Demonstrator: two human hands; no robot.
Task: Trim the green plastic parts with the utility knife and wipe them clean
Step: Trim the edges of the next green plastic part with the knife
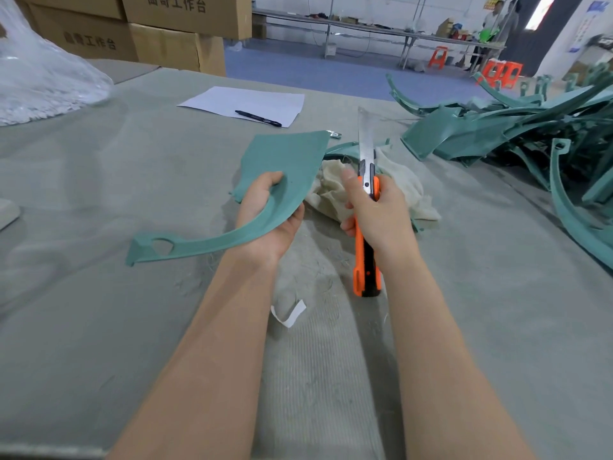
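Green part (pixel 265 180): your left hand (pixel 265 220) grips it; long axis runs left, loop end toward the table's (pixel 99 327) left edge.
Utility knife (pixel 366 234): your right hand (pixel 378 214) clasps it; blade points to the far edge.

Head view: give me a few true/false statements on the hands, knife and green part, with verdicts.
1. The left hand holds a green part. True.
2. The right hand grips the utility knife. True.
3. The knife's blade is retracted. False: the blade is extended far out, pointing away from the person.
4. The pen lies on bare table. False: the pen lies on a sheet of paper.
5. The cloth is in the left hand. False: the cloth lies on the table beyond the hands.
6. A pile of green parts lies on the table's right side. True.
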